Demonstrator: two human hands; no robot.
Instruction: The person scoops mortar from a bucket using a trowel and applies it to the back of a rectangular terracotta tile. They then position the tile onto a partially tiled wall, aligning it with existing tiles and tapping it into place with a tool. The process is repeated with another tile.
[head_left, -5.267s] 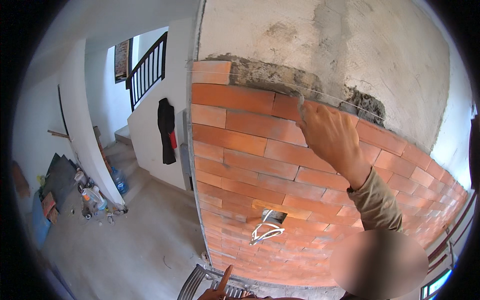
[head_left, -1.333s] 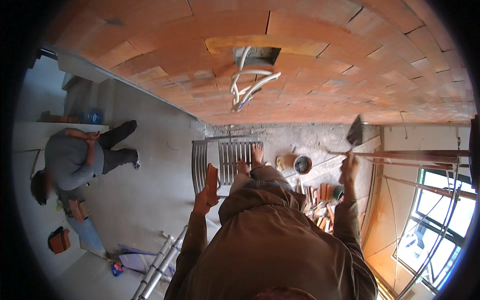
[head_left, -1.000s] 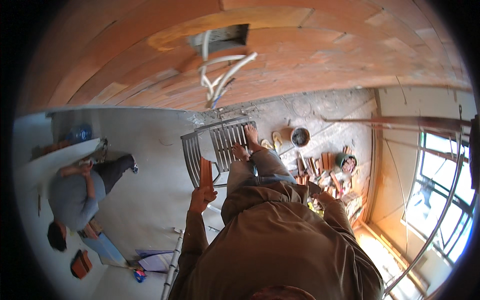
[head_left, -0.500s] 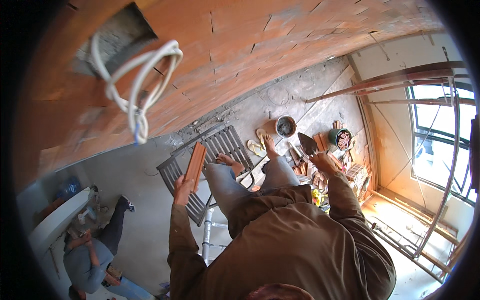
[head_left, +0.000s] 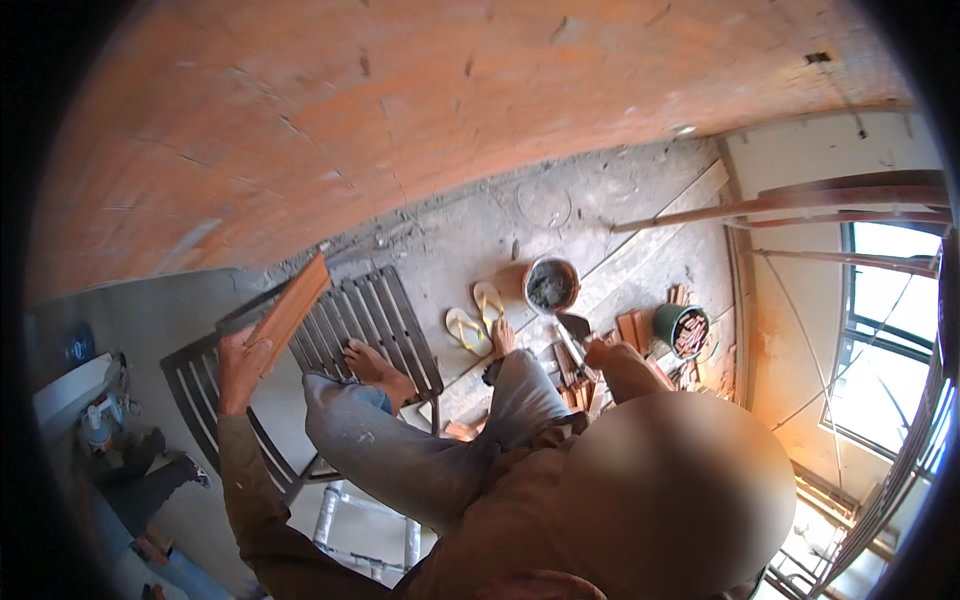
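My left hand (head_left: pixel 242 368) grips a long, narrow orange clay brick piece (head_left: pixel 290 308) by its lower end. The brick slants up over a dark slatted folding chair (head_left: pixel 375 315), near the brick wall (head_left: pixel 400 120). My right hand (head_left: pixel 600 354) is closed round a trowel (head_left: pixel 573 325), its handle mostly hidden by the fingers. The dark trowel blade is just below a bucket (head_left: pixel 527 290) of wet grey mortar (head_left: pixel 551 286). One of my bare feet (head_left: pixel 375 368) rests on the chair; the other (head_left: pixel 503 337) is by yellowish flip-flops (head_left: pixel 463 330).
A green bucket (head_left: pixel 662 326) of brick bits stands right, beside loose brick pieces (head_left: pixel 632 328). Scaffold bars (head_left: pixel 760 205) reach in from the right near a window (head_left: pixel 880 370). A metal ladder-like frame (head_left: pixel 328 512) stands below the chair. At far left show another person's legs (head_left: pixel 165 495).
My body has leaned over. The trowel has dropped toward the mortar bucket, and the brick piece has swung left with my left hand. The white cable loop has left the view.
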